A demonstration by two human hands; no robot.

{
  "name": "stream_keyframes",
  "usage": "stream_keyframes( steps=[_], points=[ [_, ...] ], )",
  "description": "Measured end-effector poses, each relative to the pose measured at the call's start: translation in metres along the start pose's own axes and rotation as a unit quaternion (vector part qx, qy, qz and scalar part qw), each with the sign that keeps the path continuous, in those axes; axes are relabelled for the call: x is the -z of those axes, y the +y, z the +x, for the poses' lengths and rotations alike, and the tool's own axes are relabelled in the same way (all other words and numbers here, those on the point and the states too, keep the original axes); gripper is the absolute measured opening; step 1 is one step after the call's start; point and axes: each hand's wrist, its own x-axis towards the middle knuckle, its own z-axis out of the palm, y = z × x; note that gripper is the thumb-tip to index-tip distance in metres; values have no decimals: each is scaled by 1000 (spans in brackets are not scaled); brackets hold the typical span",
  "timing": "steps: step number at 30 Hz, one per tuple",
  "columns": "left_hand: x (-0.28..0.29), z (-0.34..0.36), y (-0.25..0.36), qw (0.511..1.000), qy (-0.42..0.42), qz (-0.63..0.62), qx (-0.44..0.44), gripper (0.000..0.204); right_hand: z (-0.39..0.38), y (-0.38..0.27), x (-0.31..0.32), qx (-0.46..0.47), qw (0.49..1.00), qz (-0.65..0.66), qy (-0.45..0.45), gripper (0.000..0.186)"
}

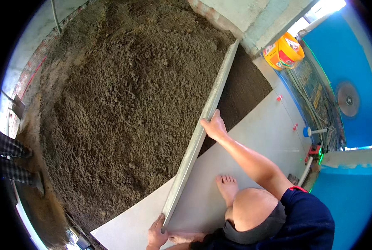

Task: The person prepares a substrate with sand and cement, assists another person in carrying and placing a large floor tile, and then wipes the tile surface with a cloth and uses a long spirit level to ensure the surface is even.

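A long grey metal straightedge (186, 160) runs slantwise from the near end of the pale grey floor tiles (258, 137) out across a bed of dark, crumbly sand or mortar (123, 91). My right hand (215, 126) grips it partway along, thumb on the top side and fingers over the right edge. At its near end, my left hand (156, 234) is closed round it. Right of the bar lies a smooth, flat strip of the same dark material (246, 85); to the left the surface is rough and lumpy. My bare foot (226, 189) rests on the tiles.
A yellow bucket (279, 54) stands at the far right by the wall corner. Red clips (279, 98) sit along a tile joint, near a red device with green lights (314, 153). At the left edge stand another person's checked trouser legs (17, 151), near a shovel (18, 107).
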Motion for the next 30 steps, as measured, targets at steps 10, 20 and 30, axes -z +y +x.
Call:
stream_keyframes(
  steps=[10,20,30],
  points=[
    [3,59,27,991,22,-89,101,65,103,-71,-16,26,987,-126,-94,93],
    [-47,93,45,975,103,-127,153,61,180,-142,-51,146,972,-113,-142,87],
    [4,0,0,965,-68,11,254,50,17,-49,21,9,985,61,-159,87]
  ],
)
